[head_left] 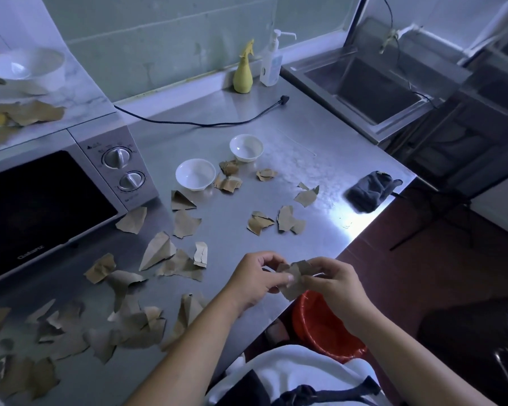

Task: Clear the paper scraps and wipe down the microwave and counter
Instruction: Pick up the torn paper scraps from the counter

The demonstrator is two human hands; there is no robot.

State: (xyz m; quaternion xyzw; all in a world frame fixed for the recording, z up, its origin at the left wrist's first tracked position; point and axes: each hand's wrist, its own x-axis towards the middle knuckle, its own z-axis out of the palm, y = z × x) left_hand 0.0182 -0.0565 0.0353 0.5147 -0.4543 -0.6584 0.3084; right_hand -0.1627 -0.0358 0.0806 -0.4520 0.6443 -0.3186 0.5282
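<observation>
We pinch one paper scrap between left hand and right hand; the red bucket sits directly below the grip.

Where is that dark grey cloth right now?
In the head view, the dark grey cloth lies bunched at the right edge of the steel counter, in front of the sink and right of the scattered paper scraps.

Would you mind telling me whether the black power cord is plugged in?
Unplugged: the power cord ends in a plug lying loose on the counter.
</observation>
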